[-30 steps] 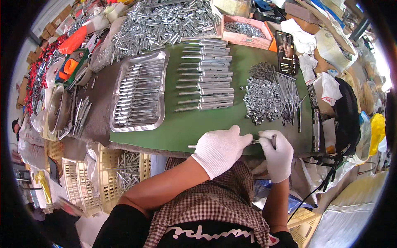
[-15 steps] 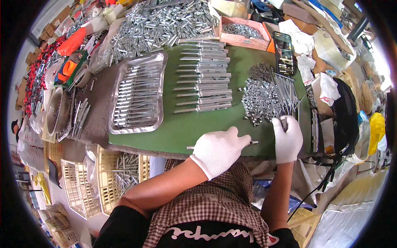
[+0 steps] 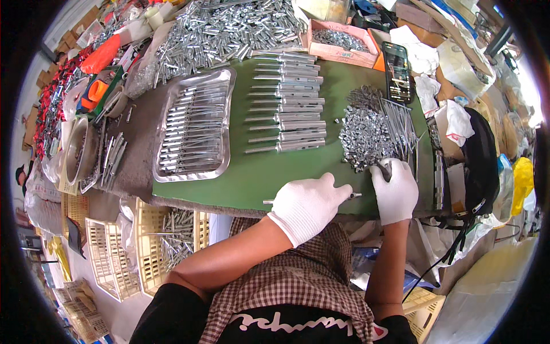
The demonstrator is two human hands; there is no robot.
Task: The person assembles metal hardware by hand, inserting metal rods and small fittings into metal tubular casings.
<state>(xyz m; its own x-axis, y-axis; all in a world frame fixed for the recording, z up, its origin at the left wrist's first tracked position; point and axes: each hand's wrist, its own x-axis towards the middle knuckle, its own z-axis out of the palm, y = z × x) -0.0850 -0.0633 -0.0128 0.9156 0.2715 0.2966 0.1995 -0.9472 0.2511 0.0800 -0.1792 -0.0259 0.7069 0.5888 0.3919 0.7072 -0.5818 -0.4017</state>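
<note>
White knitted gloves cover both my hands. My left hand (image 3: 305,209) is closed around a slim metal rod (image 3: 355,195) near the front edge of the green mat (image 3: 240,192); its ends stick out on both sides of the fist. My right hand (image 3: 395,193) has its fingers curled at the near edge of a heap of small shiny metal pieces (image 3: 365,137). Something dark shows between its thumb and forefinger, too small to name. Beyond my left hand lies a column of metal tubes with thin rods (image 3: 301,123), side by side.
At left, a metal tray (image 3: 228,137) holds a row of thin rods. Long thin pins (image 3: 401,129) lie right of the heap, below a phone (image 3: 397,71). Behind are a mound of metal tubes (image 3: 223,34) and a pink box (image 3: 342,54). Plastic crates (image 3: 150,246) stand below the table.
My right hand has shifted slightly, its fingertips still at the heap's near edge. My left hand keeps its hold on the rod. The whole view has moved a little.
</note>
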